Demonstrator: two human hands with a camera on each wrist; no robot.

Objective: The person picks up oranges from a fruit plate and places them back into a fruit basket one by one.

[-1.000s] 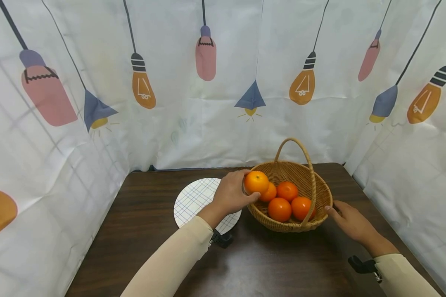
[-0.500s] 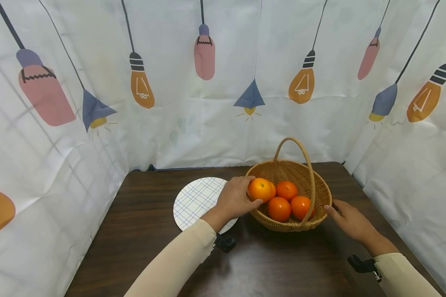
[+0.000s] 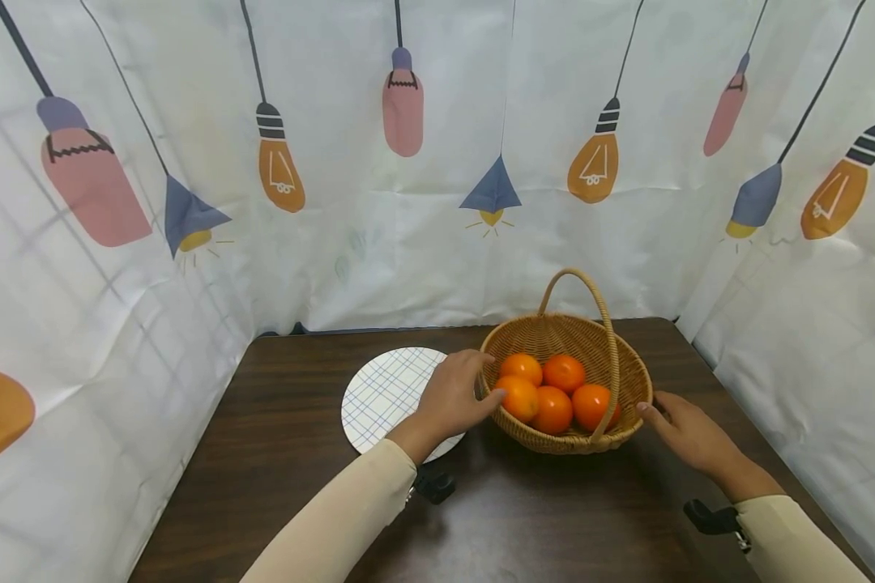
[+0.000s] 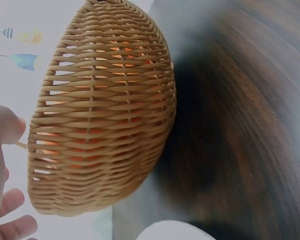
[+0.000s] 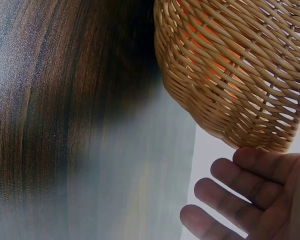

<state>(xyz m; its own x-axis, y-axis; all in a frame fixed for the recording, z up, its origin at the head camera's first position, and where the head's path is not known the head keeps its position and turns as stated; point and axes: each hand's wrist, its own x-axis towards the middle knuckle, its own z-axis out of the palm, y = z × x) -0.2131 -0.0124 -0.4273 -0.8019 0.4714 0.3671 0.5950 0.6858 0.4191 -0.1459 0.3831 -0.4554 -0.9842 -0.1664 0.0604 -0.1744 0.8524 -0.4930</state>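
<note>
My left hand (image 3: 452,393) is over the left rim of the wicker basket (image 3: 630,368), thumb and fingers apart with nothing between them. Just beside its thumb lies an orange (image 3: 518,398), inside the basket against several other orange-red fruits (image 3: 564,372). In the left wrist view, the woven side of the basket (image 4: 102,110) fills the middle, and the fruit shows only through gaps. My right hand (image 3: 693,433) holds the basket's right rim, its thumb over the edge. In the right wrist view, the index finger (image 5: 262,162) meets the outer wall while the other fingers spread below.
A round white plate (image 3: 390,397) with a blue grid pattern lies left of the basket, partly covered by my left hand and forearm. The basket's tall handle (image 3: 612,348) arches above the fruit. Behind the dark wooden table (image 3: 284,486) hangs a white lamp-print curtain (image 3: 437,243).
The orange in my left hand has gone down into the basket, at the front left among the fruit. The left hand has let go of it. My right hand has stayed at the rim.
</note>
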